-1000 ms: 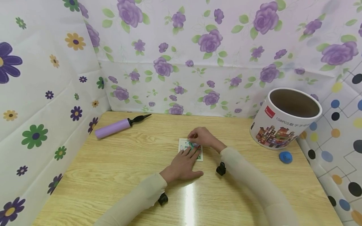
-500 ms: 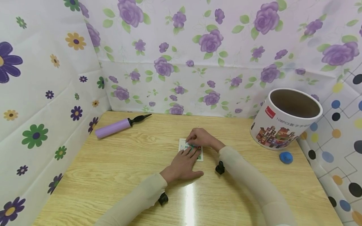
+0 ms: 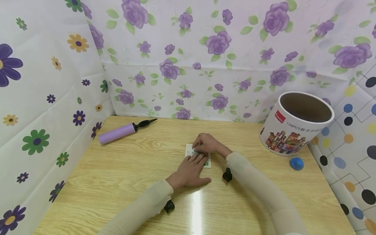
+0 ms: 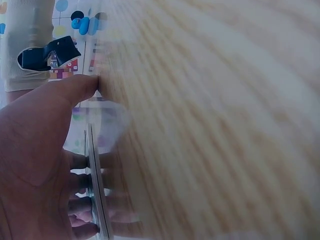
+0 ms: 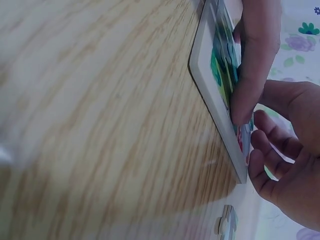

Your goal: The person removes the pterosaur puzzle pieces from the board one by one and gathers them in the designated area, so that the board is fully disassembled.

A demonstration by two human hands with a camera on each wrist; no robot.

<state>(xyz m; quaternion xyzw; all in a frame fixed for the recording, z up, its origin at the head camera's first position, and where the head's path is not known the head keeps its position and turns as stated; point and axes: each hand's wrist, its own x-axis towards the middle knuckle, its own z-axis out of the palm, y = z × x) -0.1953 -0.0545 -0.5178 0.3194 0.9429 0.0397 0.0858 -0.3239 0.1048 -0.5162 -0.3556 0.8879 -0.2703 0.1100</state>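
Observation:
A small flat picture board (image 3: 189, 151) with a white border and colourful print lies on the table. My left hand (image 3: 191, 170) rests palm down with its fingers straight over the board's near part, thumb spread aside. In the left wrist view the board (image 4: 94, 170) shows edge-on under those fingertips. Bent over the board's far side is my right hand (image 3: 210, 143), its fingertips down at the print. In the right wrist view, the right hand (image 5: 295, 155) has curled fingers close to the board (image 5: 204, 62). Whether they pinch a piece is hidden.
A purple hand pump (image 3: 118, 133) with a black nozzle lies at the back left. At the back right stands a large white bucket (image 3: 270, 133) with printed blocks. Near its base sits a small blue object (image 3: 296, 163). Patterned cloth (image 3: 164, 98) encloses the table.
My right hand has shifted slightly left and lower over the board, and its fingertips now reach down to the print. The left hand has stayed in place.

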